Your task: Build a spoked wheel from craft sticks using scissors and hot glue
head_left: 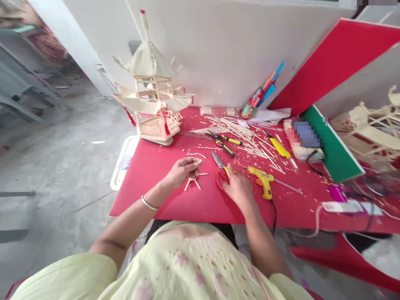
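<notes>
My left hand (pixel 185 171) is closed in a pinch, with the pale tip of a short wooden stick (pixel 200 161) showing at its fingertips. Under and beside that hand, a small figure of joined short sticks (pixel 196 183) lies on the red tabletop (pixel 175 204); part of it is hidden by my fingers. My right hand (pixel 239 185) is wrapped round the red and yellow handles of a pair of scissors (pixel 218 160), whose blades point away and to the left. Just right of it rests a yellow glue gun (pixel 262 180) with a glue stick in its back.
A stick-built pagoda model (pixel 154 100) stands at the back left. Loose sticks (pixel 246 135), cutting pliers (pixel 223 141) and a yellow utility knife (pixel 278 146) lie behind my hands. A pen holder (pixel 248 109) stands by the wall. The glue gun's black cord (pixel 275 216) hangs over the front edge.
</notes>
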Available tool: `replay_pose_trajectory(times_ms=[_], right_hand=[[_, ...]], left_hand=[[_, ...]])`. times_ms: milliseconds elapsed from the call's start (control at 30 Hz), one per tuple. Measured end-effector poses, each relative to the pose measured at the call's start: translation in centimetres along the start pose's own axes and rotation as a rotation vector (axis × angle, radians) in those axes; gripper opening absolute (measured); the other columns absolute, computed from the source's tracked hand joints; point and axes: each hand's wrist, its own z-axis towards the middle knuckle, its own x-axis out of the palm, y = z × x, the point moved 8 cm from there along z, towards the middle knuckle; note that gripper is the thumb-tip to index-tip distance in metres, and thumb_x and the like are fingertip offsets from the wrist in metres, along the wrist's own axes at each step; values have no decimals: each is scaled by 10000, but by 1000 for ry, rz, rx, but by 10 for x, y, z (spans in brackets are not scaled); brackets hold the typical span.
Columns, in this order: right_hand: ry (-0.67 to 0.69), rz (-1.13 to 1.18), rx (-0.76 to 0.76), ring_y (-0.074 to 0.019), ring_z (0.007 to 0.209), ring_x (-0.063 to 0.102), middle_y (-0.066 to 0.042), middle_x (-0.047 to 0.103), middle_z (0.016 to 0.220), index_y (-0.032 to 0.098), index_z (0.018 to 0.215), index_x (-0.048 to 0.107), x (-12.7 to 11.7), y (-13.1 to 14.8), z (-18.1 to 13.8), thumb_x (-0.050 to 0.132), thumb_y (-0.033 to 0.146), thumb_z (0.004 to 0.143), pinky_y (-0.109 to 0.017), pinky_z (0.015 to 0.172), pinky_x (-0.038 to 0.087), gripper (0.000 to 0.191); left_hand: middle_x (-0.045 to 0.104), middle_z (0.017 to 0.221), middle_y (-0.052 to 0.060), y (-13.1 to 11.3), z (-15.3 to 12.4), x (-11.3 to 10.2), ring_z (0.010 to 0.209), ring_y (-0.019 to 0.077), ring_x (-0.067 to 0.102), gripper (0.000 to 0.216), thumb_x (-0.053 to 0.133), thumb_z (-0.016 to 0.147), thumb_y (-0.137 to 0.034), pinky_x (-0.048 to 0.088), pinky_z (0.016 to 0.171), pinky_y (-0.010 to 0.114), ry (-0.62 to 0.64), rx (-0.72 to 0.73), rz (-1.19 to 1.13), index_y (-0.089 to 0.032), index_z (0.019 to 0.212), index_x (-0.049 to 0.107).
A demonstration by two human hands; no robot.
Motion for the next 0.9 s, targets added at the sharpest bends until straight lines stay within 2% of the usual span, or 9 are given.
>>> replay_pose_trajectory(times_ms=[67,167,267,367,433,600,733,900], right_hand=[[-24,113,34,-315,854,727,-131,758,961,196,1560,440,-6,-10,-5,696,291,856,-383,695,545,756],[-145,323,72,-327,907,738,-133,761,1088,251,1560,434,-17,-16,-19,670,491,886,-399,698,561,754],[-262,557,15,-332,1100,700,-152,704,1256,232,1560,412,-31,-4,-32,625,570,891,-446,841,583,780],[-310,678,-89,-316,1223,634,-146,643,1340,235,1541,424,-43,19,-33,610,541,911,-497,1000,539,724],[-317,700,-165,-300,1189,638,-146,646,1309,226,1512,452,-49,36,-30,626,496,925,-491,1015,527,669],[-337,627,-283,-287,1038,648,-144,679,1156,193,1395,522,-57,68,-30,625,459,955,-445,910,540,524],[-328,563,-275,-305,1060,641,-149,683,1133,188,1357,527,-56,77,-30,584,464,985,-436,884,533,467],[-281,540,-269,-296,1033,656,-142,687,1132,178,1402,502,-49,74,-26,534,466,1011,-413,839,540,487]], left_hand=[[634,628,7,-3,0,-1,460,72,538,358,863,752,-408,409,453,186,-14,20,-11,-141,926,700],[632,610,11,-5,2,1,461,84,554,373,870,734,-438,395,441,193,-47,35,-11,-143,872,689],[638,615,4,-11,3,7,473,85,569,411,899,693,-438,391,440,191,-95,100,-27,-138,896,707],[666,681,4,-19,1,17,521,84,596,447,922,660,-432,442,486,193,-128,200,-64,-140,942,733],[680,710,9,-22,-3,22,545,80,600,426,912,684,-423,454,507,190,-150,253,-60,-147,966,750],[700,727,21,-19,-13,18,580,85,598,350,877,744,-417,457,532,190,-229,313,-18,-165,966,779],[732,792,29,-15,-14,12,618,96,614,314,880,740,-402,481,569,205,-284,325,-2,-186,946,786],[736,778,29,-24,-14,17,649,115,621,279,874,733,-412,483,585,216,-330,371,98,-197,894,800]])
